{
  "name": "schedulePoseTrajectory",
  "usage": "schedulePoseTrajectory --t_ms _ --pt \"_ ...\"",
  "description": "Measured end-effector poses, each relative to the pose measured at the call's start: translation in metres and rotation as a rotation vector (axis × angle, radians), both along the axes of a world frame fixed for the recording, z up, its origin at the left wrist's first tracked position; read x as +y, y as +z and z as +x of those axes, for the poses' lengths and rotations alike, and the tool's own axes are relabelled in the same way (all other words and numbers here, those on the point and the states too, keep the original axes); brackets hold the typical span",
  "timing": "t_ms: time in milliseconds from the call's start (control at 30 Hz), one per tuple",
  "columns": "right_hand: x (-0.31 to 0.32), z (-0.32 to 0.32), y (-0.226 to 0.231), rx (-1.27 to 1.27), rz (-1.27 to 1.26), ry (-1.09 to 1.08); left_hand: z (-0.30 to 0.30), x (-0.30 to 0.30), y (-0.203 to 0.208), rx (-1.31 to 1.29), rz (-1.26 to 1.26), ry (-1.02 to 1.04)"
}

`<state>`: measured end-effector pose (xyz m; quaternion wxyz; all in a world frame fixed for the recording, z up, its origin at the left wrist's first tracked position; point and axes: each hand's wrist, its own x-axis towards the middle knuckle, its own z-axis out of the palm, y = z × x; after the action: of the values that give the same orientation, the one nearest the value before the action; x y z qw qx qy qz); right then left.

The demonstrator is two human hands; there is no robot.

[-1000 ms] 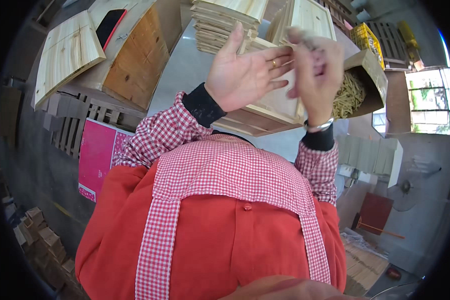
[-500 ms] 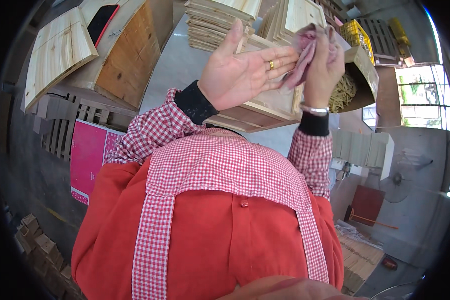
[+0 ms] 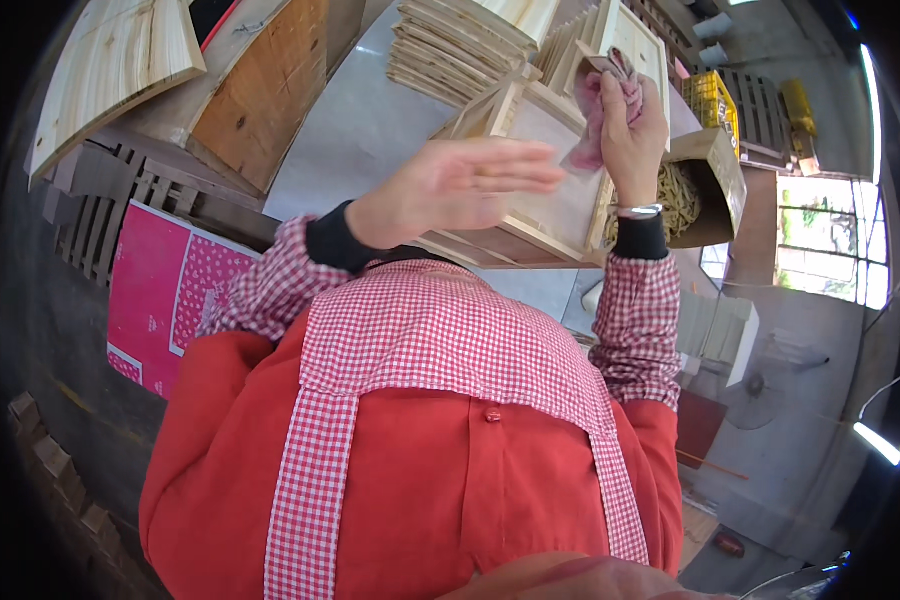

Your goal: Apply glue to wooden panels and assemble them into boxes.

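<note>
My right hand (image 3: pixel 638 140) is closed round a crumpled pink cloth (image 3: pixel 592 115), part of which hangs down beside the fingers. Beneath it on the grey work table (image 3: pixel 335 120) lies a light wooden box (image 3: pixel 562 238) with a raised frame edge. Blurred by motion, my left hand (image 3: pixel 450 190) is held over the left part of this box, fingers stretched out and nothing in them. The hand and its sleeve cover some of the box. Whether the cloth touches the box cannot be made out.
Behind the box stand a stack of thin wooden boards (image 3: pixel 460 55) and several framed panels (image 3: pixel 635 40). To the right, a carton (image 3: pixel 720 190) holds yellowish strips. A yellow crate (image 3: pixel 708 105) is farther back. At left sits a large wooden box (image 3: pixel 260 110) bearing a board (image 3: pixel 110 75).
The left hand has turned from palm-up to edge-on, dropping lower and away from the cloth. The right hand has shifted slightly left and lower, still gripping the cloth. More of the box shows.
</note>
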<state>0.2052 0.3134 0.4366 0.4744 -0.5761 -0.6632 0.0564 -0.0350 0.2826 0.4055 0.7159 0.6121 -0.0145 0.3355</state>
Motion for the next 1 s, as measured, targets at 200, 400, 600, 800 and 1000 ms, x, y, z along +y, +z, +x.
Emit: schedulePoseTrajectory --t_ms 200,400,600,800,1000 --pt "0.061 -0.023 -0.051 -0.336 -0.011 0.196 -0.057 -0.006 -0.084 -0.021 -0.697 0.404" --pt "0.046 -0.008 -0.027 -0.492 -0.363 0.055 -0.055 0.000 -0.096 0.042 -0.827 0.524" --pt "-0.061 0.052 0.006 -0.115 0.014 -0.160 -0.083 -0.034 -0.149 -0.049 -1.016 0.373" --pt "-0.203 0.218 -0.045 -0.045 -0.007 -0.768 -0.077 -0.048 -0.128 0.151 -1.137 0.624" --pt "-0.305 0.340 -0.187 -0.032 -0.406 -1.187 -0.077 -0.012 -0.160 0.197 -0.906 0.591"
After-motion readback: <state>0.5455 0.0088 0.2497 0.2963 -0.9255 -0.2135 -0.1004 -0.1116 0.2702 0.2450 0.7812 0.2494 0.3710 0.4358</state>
